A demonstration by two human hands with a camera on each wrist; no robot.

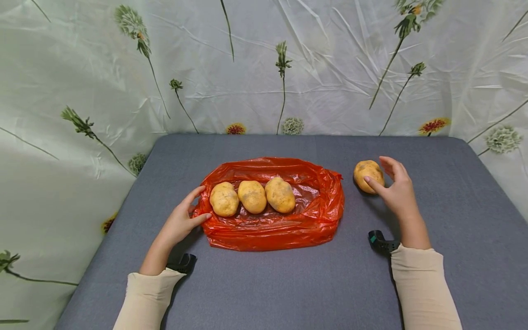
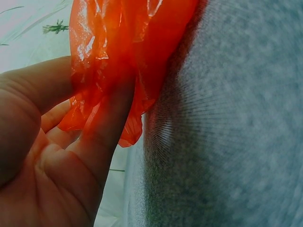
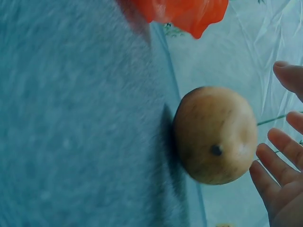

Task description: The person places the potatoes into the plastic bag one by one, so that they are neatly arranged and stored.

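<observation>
A red plastic bag (image 1: 276, 233) lies spread on the table, its rim bunched up around three potatoes set in a row: a left one (image 1: 224, 199), a middle one (image 1: 252, 196) and a right one (image 1: 280, 195). My left hand (image 1: 181, 222) holds the bag's left end; in the left wrist view the fingers partly show through the thin red film (image 2: 118, 42). Right of the bag, a single potato (image 1: 367, 176) rests on the table. Beside it is my right hand (image 1: 398, 190), fingers spread and thumb near the potato. The right wrist view shows that potato (image 3: 215, 135) with a dark spot.
The grey table (image 1: 280, 288) has a straight back edge against a pale flowered cloth (image 1: 247, 82). Dark wrist devices (image 1: 381, 243) sit at both cuffs, close to the tabletop.
</observation>
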